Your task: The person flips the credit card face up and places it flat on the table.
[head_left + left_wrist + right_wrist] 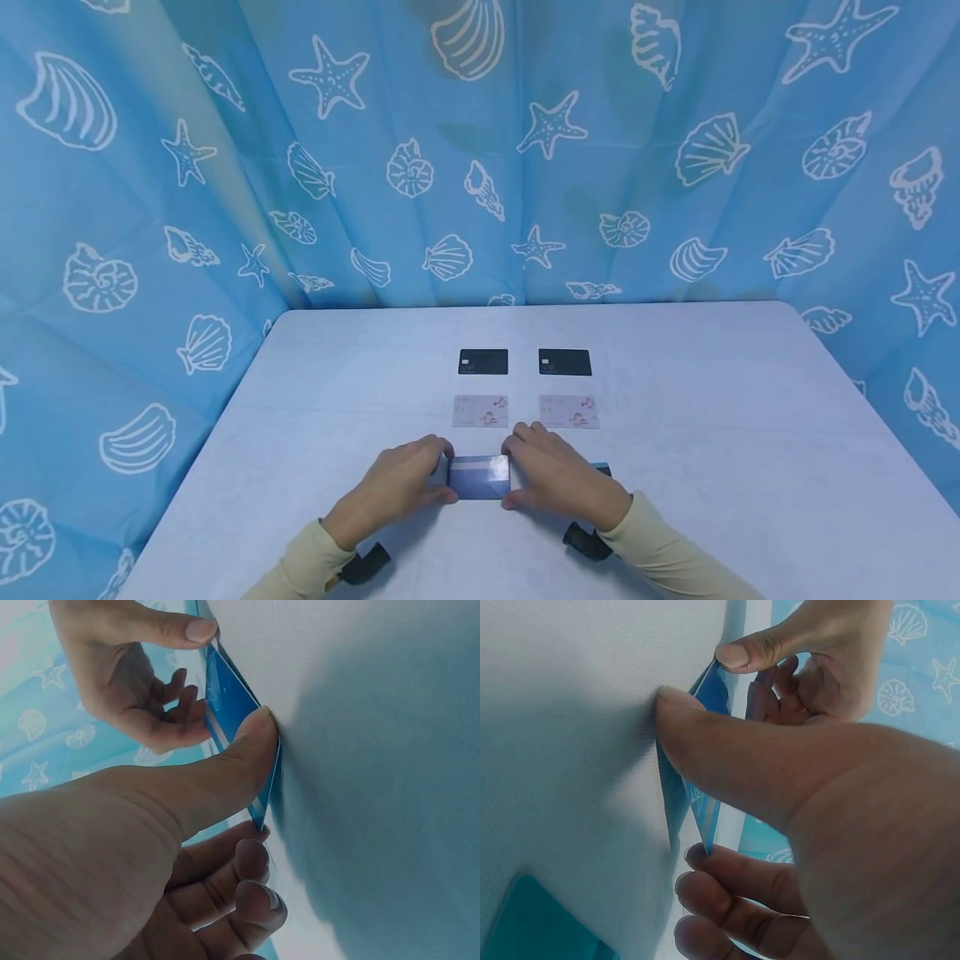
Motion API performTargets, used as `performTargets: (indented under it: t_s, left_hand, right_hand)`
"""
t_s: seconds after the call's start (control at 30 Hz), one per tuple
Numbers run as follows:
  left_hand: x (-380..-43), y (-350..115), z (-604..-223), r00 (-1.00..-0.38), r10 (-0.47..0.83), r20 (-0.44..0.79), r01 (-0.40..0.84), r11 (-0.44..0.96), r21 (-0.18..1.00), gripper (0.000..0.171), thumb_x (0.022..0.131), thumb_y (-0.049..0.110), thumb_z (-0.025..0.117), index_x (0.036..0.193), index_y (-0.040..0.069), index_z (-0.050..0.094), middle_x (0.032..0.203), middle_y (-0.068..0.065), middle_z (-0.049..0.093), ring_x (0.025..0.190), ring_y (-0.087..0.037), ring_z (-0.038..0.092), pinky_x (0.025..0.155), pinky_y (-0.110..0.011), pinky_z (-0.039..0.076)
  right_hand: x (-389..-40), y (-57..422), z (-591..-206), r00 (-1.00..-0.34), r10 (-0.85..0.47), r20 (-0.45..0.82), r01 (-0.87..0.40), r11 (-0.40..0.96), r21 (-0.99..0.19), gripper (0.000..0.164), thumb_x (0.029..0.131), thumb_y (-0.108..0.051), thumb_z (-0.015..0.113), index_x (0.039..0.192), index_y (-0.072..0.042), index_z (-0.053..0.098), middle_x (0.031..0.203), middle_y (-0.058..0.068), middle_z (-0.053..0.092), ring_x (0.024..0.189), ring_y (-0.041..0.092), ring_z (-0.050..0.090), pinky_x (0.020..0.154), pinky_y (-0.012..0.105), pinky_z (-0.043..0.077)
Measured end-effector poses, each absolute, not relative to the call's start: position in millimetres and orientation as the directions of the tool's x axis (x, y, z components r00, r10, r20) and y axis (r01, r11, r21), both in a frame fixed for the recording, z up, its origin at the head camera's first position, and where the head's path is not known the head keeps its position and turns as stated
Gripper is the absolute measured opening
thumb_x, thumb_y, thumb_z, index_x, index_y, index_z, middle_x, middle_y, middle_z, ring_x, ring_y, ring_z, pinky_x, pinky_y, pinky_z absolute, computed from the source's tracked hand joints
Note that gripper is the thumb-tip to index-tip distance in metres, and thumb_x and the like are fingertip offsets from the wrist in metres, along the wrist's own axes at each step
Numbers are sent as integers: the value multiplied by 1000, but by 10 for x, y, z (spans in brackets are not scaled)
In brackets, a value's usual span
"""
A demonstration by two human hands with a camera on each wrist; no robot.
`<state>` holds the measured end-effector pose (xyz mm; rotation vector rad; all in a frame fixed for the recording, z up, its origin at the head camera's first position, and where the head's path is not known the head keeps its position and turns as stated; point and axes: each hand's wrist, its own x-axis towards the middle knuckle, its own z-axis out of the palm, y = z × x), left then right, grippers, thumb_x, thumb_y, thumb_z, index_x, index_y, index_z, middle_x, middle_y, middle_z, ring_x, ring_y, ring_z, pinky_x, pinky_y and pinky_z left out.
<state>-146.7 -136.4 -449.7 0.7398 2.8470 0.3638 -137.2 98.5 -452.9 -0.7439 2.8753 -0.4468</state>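
Both hands hold one blue card (pixel 480 479) with a pale stripe, low over the white table. At its left end, my left hand (pixel 405 479) pinches the card's edges between thumb and fingers. My right hand (pixel 558 479) grips the opposite end the same way. In the left wrist view the card (pixel 229 694) looks tilted, seen nearly edge-on, with the left thumb across its near corner. The right wrist view shows the card (pixel 714 694) partly covered by the right thumb. A teal-blue card (pixel 544 922) lies on the table beside the right hand, mostly hidden from the head camera.
Two black VIP cards, the left (pixel 483 362) and the right (pixel 566 362), lie in a row at the back. In front of them are two pale pink cards, left (pixel 480 412) and right (pixel 568 412). A blue shell-patterned curtain (pixel 480 167) hangs behind the table (pixel 712 400).
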Motion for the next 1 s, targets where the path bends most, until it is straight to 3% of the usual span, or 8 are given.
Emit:
performTargets:
  t_s: [0.5, 1.0]
  left_hand:
    - [-1495, -1380, -4504, -848, 517, -120, 475, 840, 261, 54, 80, 42, 79, 122, 12, 62, 93, 6, 64, 72, -3, 51, 63, -22, 44]
    - [-1512, -1268, -4332, -845, 526, -97, 486, 830, 274, 70, 75, 54, 80, 128, 13, 61, 91, 5, 65, 73, -5, 51, 61, -20, 41]
  right_hand:
    - [-1376, 978, -4511, -875, -480, -61, -447, 850, -279, 64, 73, -48, 83, 122, -13, 62, 109, -2, 59, 95, 13, 47, 87, 35, 47]
    - [-1345, 984, -4407, -875, -483, -44, -452, 845, -287, 64, 74, -49, 82, 123, -14, 62, 114, -1, 60, 98, 14, 48, 92, 38, 48]
